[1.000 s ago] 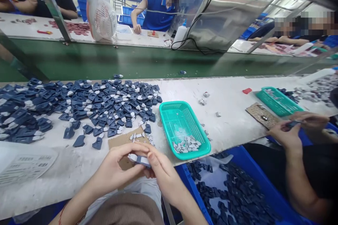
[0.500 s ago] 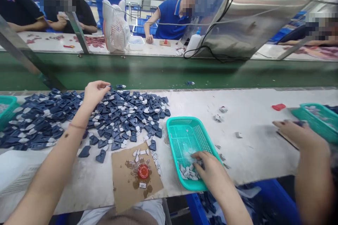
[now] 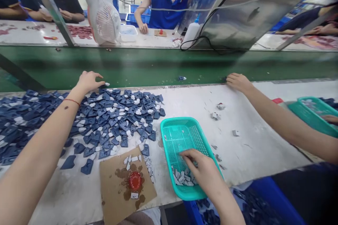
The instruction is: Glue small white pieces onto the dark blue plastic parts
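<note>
My left hand [image 3: 90, 80] is over the near edge of the green belt, thumb and forefinger apart. Just off its fingertips lies a small dark blue piece with a white tip [image 3: 107, 84]. Below that arm spreads a heap of dark blue flat pieces [image 3: 118, 112], many with white tabs. My right hand [image 3: 202, 165] reaches over the teal basket [image 3: 194, 123], its fingertips drawn together; anything between them is too small to make out. Small white printed labels [image 3: 185, 177] lie in the basket's near end. A cardboard sheet [image 3: 113, 190] carries a wet red round pad [image 3: 135, 180] and several labels.
A co-worker's hand [image 3: 239, 82] reaches the belt [image 3: 148, 66] from the right. Another dark blue piece [image 3: 182, 78] lies on it. A second teal basket [image 3: 295, 110] stands at the right, a blue bin [image 3: 274, 197] below the table edge. Other people sit across the belt.
My left fingers have parted from the white-tipped piece they pinched. My right hand's fingertips have come away from the labels. The co-worker's hand has moved from the table to the belt.
</note>
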The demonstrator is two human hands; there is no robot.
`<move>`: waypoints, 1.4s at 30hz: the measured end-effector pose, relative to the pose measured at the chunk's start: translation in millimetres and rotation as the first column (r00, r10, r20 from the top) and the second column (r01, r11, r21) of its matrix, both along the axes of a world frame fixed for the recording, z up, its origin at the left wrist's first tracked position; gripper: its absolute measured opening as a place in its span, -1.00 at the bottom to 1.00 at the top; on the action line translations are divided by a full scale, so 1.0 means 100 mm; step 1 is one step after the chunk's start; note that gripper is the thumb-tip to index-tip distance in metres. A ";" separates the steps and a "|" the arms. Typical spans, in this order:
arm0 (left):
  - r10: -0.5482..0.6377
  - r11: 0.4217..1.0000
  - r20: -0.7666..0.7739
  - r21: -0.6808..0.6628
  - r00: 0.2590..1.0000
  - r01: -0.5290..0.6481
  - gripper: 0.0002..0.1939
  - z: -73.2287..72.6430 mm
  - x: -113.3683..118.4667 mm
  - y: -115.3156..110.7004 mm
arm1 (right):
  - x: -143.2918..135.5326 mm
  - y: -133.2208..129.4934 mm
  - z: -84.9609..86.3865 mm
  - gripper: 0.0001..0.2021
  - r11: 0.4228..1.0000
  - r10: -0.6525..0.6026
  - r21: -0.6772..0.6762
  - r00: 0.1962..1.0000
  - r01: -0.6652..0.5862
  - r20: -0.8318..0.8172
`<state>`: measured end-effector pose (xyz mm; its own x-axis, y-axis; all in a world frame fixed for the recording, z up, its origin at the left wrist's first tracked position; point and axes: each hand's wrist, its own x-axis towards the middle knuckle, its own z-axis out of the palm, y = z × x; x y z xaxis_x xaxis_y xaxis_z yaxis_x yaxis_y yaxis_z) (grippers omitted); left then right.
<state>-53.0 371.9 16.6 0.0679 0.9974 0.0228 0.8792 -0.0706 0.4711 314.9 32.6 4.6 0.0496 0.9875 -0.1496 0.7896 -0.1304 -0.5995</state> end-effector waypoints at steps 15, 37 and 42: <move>0.164 0.944 0.314 0.224 0.935 -0.241 -0.64 0.37 0.26 -0.57 | -0.03 0.02 -0.02 -0.72 0.981 -0.157 0.133 0.983 0.143 0.097; 0.428 0.865 0.880 -0.465 0.207 0.189 -0.63 -0.13 0.21 -3.30 | -0.31 0.03 -0.07 -0.81 0.935 -0.330 0.203 0.922 0.290 0.202; 0.393 0.876 0.896 -0.433 0.205 0.213 -0.69 -0.35 0.16 -3.53 | -0.88 -0.17 0.24 -0.80 0.953 -0.180 0.262 0.980 0.154 0.079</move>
<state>-37.2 18.8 -18.4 0.2046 0.9067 -0.3689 -0.2846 0.4157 0.8638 226.7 16.0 28.5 0.2186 0.9685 0.1189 0.8278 -0.1196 -0.5482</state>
